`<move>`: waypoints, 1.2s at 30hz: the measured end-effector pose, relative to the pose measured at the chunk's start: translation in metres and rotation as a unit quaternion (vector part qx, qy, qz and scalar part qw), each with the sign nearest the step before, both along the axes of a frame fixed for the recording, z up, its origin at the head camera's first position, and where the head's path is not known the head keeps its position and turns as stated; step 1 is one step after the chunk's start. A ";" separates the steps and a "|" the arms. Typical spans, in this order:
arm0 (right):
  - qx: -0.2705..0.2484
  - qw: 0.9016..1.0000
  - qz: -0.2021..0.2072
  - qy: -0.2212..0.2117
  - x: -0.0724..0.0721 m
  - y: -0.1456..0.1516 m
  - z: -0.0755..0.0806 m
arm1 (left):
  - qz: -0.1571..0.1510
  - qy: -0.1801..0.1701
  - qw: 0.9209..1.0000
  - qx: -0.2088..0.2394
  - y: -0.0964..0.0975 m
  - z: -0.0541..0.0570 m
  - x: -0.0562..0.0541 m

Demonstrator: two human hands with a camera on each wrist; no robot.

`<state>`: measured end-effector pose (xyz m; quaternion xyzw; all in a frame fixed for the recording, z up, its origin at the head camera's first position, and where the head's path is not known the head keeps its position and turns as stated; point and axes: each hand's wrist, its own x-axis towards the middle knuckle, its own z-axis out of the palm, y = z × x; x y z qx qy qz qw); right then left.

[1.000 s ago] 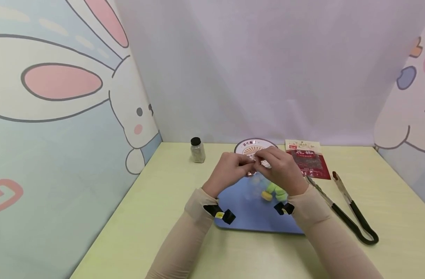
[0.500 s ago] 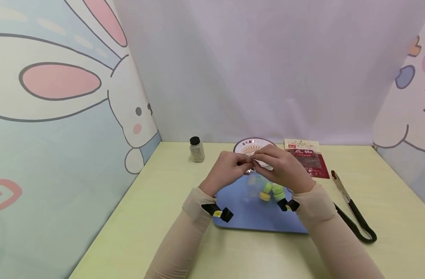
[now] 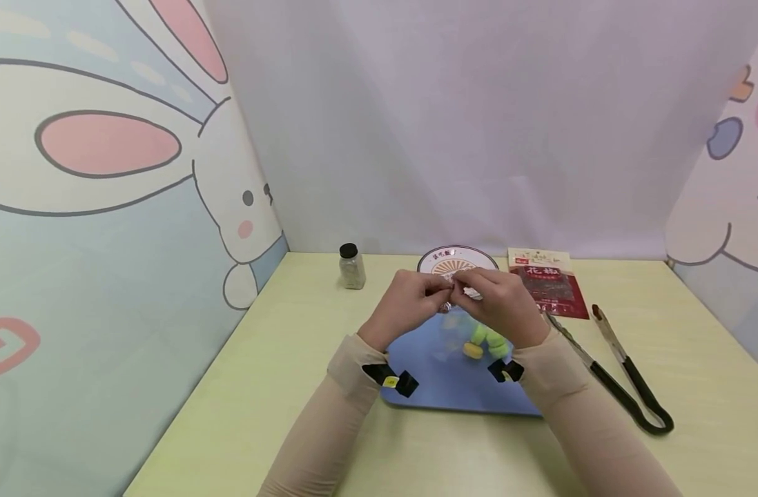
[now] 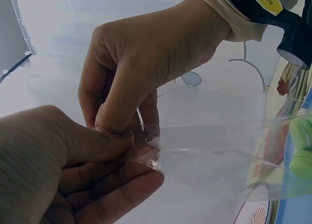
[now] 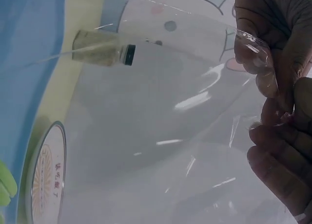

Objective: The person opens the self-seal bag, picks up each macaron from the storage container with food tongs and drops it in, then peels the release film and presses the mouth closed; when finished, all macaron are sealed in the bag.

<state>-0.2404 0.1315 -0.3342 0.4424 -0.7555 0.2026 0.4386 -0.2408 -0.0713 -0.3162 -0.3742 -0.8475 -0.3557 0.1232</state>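
My left hand (image 3: 406, 302) and right hand (image 3: 502, 302) meet above the blue board (image 3: 460, 388). Between them, the fingertips of both pinch the upper edge of a clear plastic bag (image 5: 165, 121). Thin and see-through, the bag hangs down from the fingers and catches glints of light. In the left wrist view the two thumbs come close together at its edge, the right hand (image 4: 151, 48) above and the left hand (image 4: 34, 160) below. Several green macarons (image 3: 496, 343) and a yellow macaron (image 3: 473, 351) lie on the board, partly seen through the film.
Behind the hands stands a white plate (image 3: 429, 262) with an orange fan pattern. A black-capped jar (image 3: 352, 270) is at the back left. A red spice packet (image 3: 549, 288) lies at the back right, with black-handled tongs (image 3: 640, 390) in front of it.
The right hand shifted slightly and its wrist turned out, then back. Both hands stay together at the bag's edge, and the things on the table keep their places.
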 end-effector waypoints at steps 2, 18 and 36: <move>-0.022 1.000 -0.019 0.006 0.000 0.003 0.002 | 0.002 -0.011 1.000 0.004 0.000 0.001 0.001; 0.056 0.996 0.068 -0.012 -0.001 0.010 0.013 | -0.011 -0.010 1.000 0.003 -0.002 -0.001 -0.003; 0.036 0.997 0.065 -0.013 -0.003 0.009 0.005 | -0.020 -0.010 0.999 -0.025 0.000 0.002 0.002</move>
